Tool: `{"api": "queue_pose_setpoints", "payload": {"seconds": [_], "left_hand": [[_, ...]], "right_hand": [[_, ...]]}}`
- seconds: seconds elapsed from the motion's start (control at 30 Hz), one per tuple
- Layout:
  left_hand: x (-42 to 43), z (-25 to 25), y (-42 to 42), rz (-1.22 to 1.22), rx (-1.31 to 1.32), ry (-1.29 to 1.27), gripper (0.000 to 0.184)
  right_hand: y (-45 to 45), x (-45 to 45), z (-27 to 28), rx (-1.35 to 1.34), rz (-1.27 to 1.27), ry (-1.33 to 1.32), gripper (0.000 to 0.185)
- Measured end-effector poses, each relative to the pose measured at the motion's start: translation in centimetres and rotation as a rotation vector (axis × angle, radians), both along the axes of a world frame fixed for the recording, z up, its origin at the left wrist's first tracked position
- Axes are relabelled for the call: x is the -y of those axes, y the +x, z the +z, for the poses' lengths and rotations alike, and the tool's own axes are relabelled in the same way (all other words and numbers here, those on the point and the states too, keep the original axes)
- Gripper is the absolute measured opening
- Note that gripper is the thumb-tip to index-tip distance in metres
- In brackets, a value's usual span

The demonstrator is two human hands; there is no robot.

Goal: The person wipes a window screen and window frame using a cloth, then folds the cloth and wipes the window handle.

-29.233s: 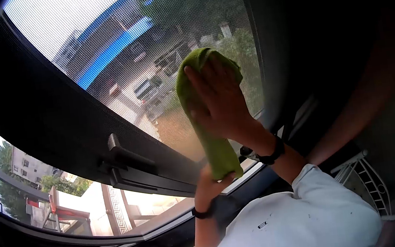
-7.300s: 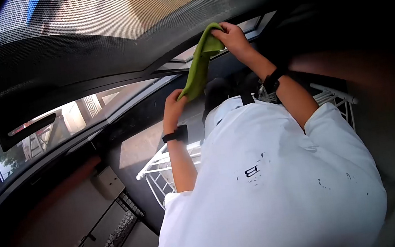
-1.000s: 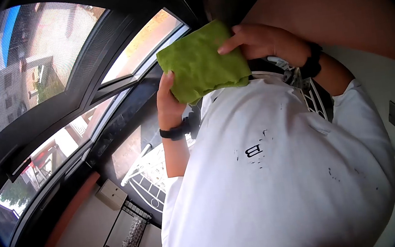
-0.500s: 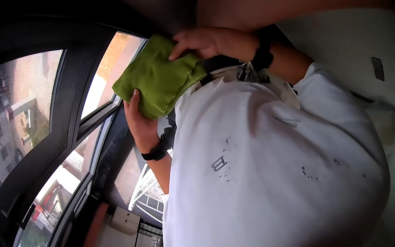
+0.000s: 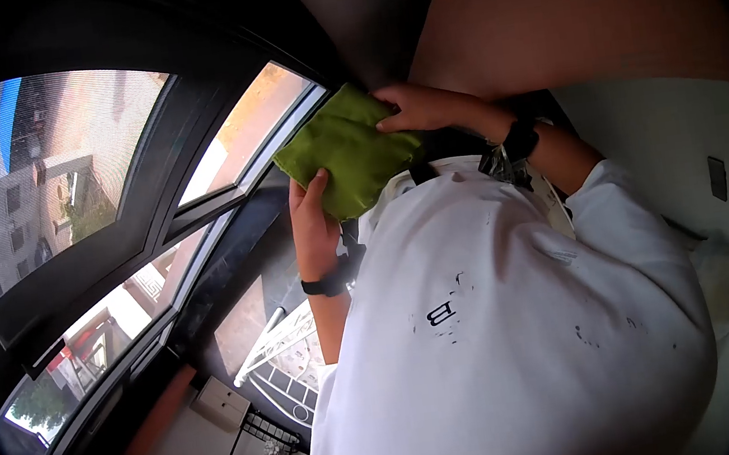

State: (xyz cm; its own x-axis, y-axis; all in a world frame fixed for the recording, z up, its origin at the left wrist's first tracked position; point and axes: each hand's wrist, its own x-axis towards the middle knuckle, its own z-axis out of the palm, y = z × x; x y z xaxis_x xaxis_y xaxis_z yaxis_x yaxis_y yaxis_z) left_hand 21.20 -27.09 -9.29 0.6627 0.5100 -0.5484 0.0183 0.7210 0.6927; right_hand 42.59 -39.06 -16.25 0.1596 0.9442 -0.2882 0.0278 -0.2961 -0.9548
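Note:
A folded green cloth [image 5: 351, 152] is stretched between my two hands in front of my waist. My left hand [image 5: 314, 220] grips its lower left edge, thumb on top and the other fingers mostly hidden. At the upper right edge, my right hand [image 5: 422, 107] holds the cloth with its fingertips. Both wrists wear black bands. Just left of the cloth is the dark-framed window [image 5: 237, 193].
A screened window pane [image 5: 58, 174] and a window handle [image 5: 20, 351] are at the left. A white drying rack [image 5: 285, 355] stands below my left arm. A white cabinet [image 5: 222, 404] is at lower left, and a pale wall [image 5: 645, 138] on the right.
The view has shifted, so the window, hands and cloth sit farther right and a little lower. Both hands keep hold of the cloth, its folds lying slightly differently.

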Motion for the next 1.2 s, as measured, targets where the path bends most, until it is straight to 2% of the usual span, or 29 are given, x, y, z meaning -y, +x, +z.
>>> {"api": "queue_pose_setpoints", "payload": {"seconds": [0.03, 0.1, 0.33, 0.43, 0.5, 0.53, 0.57, 0.67, 0.7, 0.73, 0.9, 0.97, 1.0, 1.07, 1.1, 1.2], "left_hand": [[0.2, 0.2, 0.1, 0.005, 0.013, -0.015, 0.034], [0.4, 0.1, 0.3, -0.001, 0.036, -0.032, 0.033], [0.8, 0.3, 0.8, -0.067, 0.115, -0.052, 0.035], [0.7, 0.1, 1.1, -0.081, 0.136, -0.021, 0.035], [0.5, -1.0, 1.2, -0.158, 0.133, 0.0, 0.036], [0.9, -1.4, 1.2, -0.107, 0.159, 0.023, 0.036], [1.3, -1.6, 1.3, -0.159, 0.126, 0.042, 0.037], [1.3, -2.4, 1.5, -0.307, 0.008, 0.267, 0.039], [1.5, -2.5, 1.5, -0.32, -0.008, 0.313, 0.039], [1.7, -2.6, 1.6, -0.342, -0.026, 0.344, 0.038], [1.5, -1.1, 1.7, -0.267, 0.102, 0.33, 0.038], [1.1, 0.3, 1.9, -0.266, 0.165, 0.336, 0.039], [1.1, -0.1, 2.0, -0.231, 0.175, 0.342, 0.039], [0.7, -1.5, 2.3, -0.202, 0.193, 0.408, 0.04], [0.4, -1.6, 2.1, -0.18, 0.191, 0.421, 0.04], [0.2, -1.7, 1.5, -0.105, 0.133, 0.504, 0.041]], "right_hand": [[0.1, -0.2, 0.2, 0.012, 0.018, 0.018, 0.042], [0.4, 0.0, 0.9, 0.276, 0.03, -0.057, 0.043], [0.9, 0.6, 1.9, 0.272, 0.073, -0.084, 0.041], [1.0, 0.7, 0.5, 0.355, 0.06, 0.054, 0.04], [1.2, 0.9, 0.0, 0.27, 0.073, -0.069, 0.042], [1.4, 1.2, -1.9, 0.332, 0.077, -0.068, 0.044], [1.5, 1.5, -2.8, 0.367, 0.095, -0.076, 0.044], [1.0, 2.5, -3.3, 0.33, 0.099, -0.081, 0.045], [0.9, 3.0, -4.0, 0.436, 0.119, 0.016, 0.043], [0.9, 3.0, -2.6, 0.475, 0.175, -0.052, 0.039], [2.7, 2.6, 2.0, 0.384, 0.122, -0.107, 0.033], [3.3, 1.7, 4.0, 0.584, 0.098, 0.044, 0.029], [3.1, 1.2, 4.9, 0.6, 0.13, 0.054, 0.029], [2.4, 0.0, 6.3, 0.868, 0.059, -0.12, 0.024], [2.5, -0.3, 4.3, 0.808, 0.036, 0.04, 0.021], [0.9, -1.6, 2.3, 0.758, 0.114, 0.156, 0.022]]}}
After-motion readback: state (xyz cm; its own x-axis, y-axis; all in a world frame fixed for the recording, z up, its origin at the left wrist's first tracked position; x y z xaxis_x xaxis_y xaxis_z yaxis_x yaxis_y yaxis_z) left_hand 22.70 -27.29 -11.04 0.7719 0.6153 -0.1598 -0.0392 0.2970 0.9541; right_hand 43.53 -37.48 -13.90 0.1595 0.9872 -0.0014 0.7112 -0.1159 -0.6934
